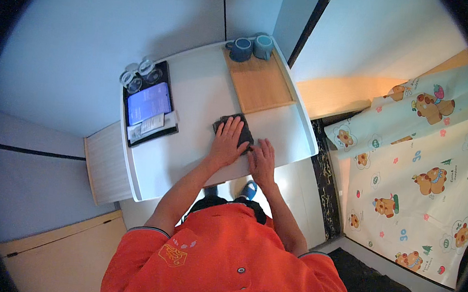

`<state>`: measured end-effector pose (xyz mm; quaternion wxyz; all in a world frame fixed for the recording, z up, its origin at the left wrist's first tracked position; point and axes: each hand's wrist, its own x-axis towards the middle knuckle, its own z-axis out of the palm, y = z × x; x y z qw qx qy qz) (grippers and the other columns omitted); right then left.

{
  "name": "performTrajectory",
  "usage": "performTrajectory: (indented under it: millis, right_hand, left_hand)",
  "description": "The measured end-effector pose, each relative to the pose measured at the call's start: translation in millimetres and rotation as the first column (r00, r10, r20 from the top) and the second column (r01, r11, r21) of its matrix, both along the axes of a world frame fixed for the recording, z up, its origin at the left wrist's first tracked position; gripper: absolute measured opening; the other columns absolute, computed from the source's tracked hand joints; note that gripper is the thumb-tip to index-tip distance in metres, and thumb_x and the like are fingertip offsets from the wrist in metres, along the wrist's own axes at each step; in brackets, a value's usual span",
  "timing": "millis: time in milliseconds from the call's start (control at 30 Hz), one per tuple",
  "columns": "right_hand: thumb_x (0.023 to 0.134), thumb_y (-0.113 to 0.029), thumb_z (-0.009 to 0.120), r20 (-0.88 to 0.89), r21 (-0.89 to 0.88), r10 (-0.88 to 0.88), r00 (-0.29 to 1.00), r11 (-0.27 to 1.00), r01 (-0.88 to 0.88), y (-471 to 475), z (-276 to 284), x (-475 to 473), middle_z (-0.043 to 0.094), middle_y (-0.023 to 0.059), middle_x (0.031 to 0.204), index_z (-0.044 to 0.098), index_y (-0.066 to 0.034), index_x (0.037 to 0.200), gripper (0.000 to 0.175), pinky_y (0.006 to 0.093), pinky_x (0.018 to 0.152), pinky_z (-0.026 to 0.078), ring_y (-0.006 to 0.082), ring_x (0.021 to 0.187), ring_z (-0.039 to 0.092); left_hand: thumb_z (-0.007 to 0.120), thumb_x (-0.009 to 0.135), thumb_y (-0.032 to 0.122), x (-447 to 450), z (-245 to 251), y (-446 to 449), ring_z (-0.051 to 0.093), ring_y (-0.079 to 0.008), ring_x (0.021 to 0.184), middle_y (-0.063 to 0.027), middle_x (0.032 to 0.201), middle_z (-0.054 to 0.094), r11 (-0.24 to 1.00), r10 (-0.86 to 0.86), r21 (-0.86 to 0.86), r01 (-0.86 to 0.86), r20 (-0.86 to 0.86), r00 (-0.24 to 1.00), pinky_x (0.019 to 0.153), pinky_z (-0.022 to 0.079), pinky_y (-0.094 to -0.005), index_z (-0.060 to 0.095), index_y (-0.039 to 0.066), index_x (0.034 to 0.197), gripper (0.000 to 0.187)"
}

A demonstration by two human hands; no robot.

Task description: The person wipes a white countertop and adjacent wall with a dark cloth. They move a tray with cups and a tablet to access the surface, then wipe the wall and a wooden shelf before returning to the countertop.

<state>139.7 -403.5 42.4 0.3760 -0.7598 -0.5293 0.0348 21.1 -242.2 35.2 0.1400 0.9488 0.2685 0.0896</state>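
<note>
A folded dark cloth (pixel 246 134) lies on the white raised-edge tabletop (pixel 196 98), near its front edge. My left hand (pixel 227 142) rests flat on top of the cloth, fingers pointing away from me. My right hand (pixel 262 160) is just right of it, its fingertips bent at the cloth's lower right corner; whether they pinch it I cannot tell. Beyond the hands lies a wooden tray (pixel 261 80), with a dark blue mug (pixel 241 50) and a light teal mug (pixel 263 47) at its far end.
At the left, a black tray (pixel 173 130) holds several clear glasses (pixel 135 78), a purple-blue printed card or booklet (pixel 149 103) and white packets (pixel 152 125). Walls stand behind and left. A cartoon-print curtain (pixel 410 178) hangs at the right, beside a wooden ledge (pixel 335 92).
</note>
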Motion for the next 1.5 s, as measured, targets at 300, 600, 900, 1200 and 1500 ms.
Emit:
performTrajectory:
  millis: [300,600,900,1200,1500]
  right_hand:
    - [0.101,-0.014,0.069,-0.08,0.07,-0.071,0.994,0.995,0.077,8.6,-9.1,1.4,0.056,0.0287,0.149,0.059,0.003,0.137,0.041,0.0574,0.121,0.037,0.0498,0.142,0.048]
    - [0.099,-0.019,0.068,0.11,0.017,-0.079,0.991,0.997,0.077,13.0,-11.8,-1.7,0.056,0.0276,0.148,0.062,-0.0005,0.137,0.042,0.0584,0.12,0.039,0.0503,0.142,0.048]
    - [0.102,-0.013,0.068,-0.063,0.117,-0.18,0.982,0.975,0.186,-1.9,-12.5,14.9,0.053,0.0289,0.152,0.061,0.0005,0.139,0.04,0.0555,0.121,0.039,0.0502,0.144,0.048]
    - [0.104,-0.014,0.066,-0.238,0.049,-0.273,0.932,0.955,0.292,-33.1,-0.6,25.3,0.052,0.0269,0.154,0.063,-0.0005,0.138,0.037,0.0493,0.118,0.046,0.0457,0.144,0.051]
    - [0.106,-0.016,0.065,-0.367,0.027,-0.304,0.879,0.941,0.336,-57.8,3.7,19.0,0.051,0.0267,0.156,0.063,-0.0048,0.141,0.037,0.05,0.117,0.047,0.0467,0.142,0.053]
  left_hand:
    - [0.058,0.104,0.051,50.8,-17.6,8.9,0.024,-0.0434,0.161,-0.0274,0.172,0.029,0.964,0.228,0.105,-0.244,0.145,0.963,0.129,0.019,-0.061,0.033,-0.011,0.161,0.088]
    - [0.061,0.105,0.045,65.0,-16.4,46.6,0.021,-0.0407,0.162,-0.0231,0.174,0.028,0.955,0.296,-0.023,-0.296,0.043,0.954,0.13,0.017,-0.0593,0.034,-0.009,0.162,0.083]
    - [0.063,0.103,0.044,-22.3,2.5,-10.2,0.016,-0.039,0.165,-0.0209,0.178,0.02,0.999,0.044,-0.023,-0.043,0.028,0.999,0.131,0.014,-0.0584,0.029,-0.003,0.166,0.086]
    - [0.063,0.103,0.046,67.0,2.9,-9.4,0.017,-0.039,0.165,-0.021,0.177,0.02,0.977,-0.204,-0.048,0.208,0.086,0.975,0.131,0.016,-0.0572,0.027,-0.003,0.166,0.088]
    - [0.061,0.103,0.051,182.2,-0.7,-17.5,0.016,-0.0409,0.164,-0.0227,0.176,0.02,0.951,-0.294,-0.081,0.298,0.064,0.954,0.13,0.017,-0.0611,0.028,-0.004,0.165,0.089]
